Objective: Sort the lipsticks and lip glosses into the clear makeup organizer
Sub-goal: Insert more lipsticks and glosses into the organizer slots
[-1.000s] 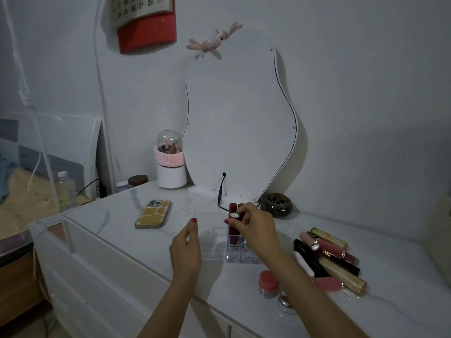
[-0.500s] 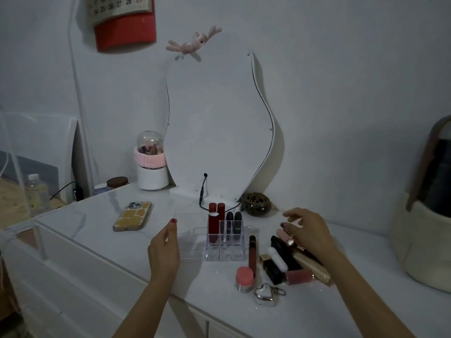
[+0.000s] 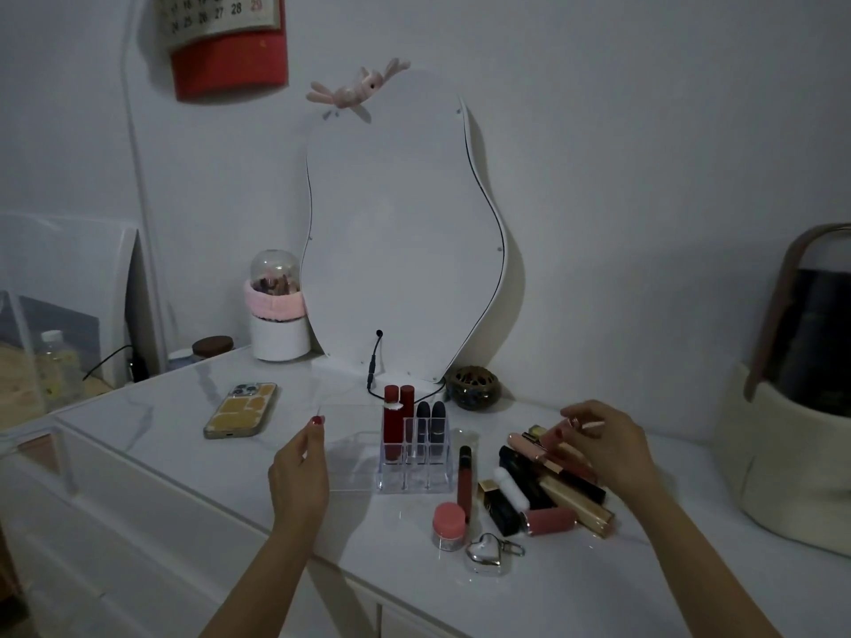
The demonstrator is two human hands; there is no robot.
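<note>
The clear organizer [image 3: 416, 482] stands mid-table with two red lipsticks [image 3: 395, 423] and two dark grey lipsticks [image 3: 431, 417] upright in its slots. My left hand [image 3: 299, 476] holds the organizer's left end, thumb up. To the right lies a pile of tubes: a dark red lip gloss [image 3: 464, 481], a white tube [image 3: 511, 490], a black and gold lipstick [image 3: 499, 507], a pink tube [image 3: 550, 520] and a gold tube [image 3: 581, 505]. Over the pile's far side, my right hand [image 3: 610, 448] pinches a pink lip gloss [image 3: 550, 437] with its fingertips.
A pink-lidded jar [image 3: 449, 524] and a heart keychain [image 3: 488, 552] lie in front of the pile. A phone [image 3: 241, 409] lies at left. A mirror [image 3: 405, 232], its cable [image 3: 374, 375] and a brown bowl [image 3: 472, 386] stand behind. A cream bag [image 3: 783, 467] is at right.
My right hand let go of a red lipstick in the organizer, moved right to the pile and closed its fingertips on a pink lip gloss. My left hand stayed at the organizer.
</note>
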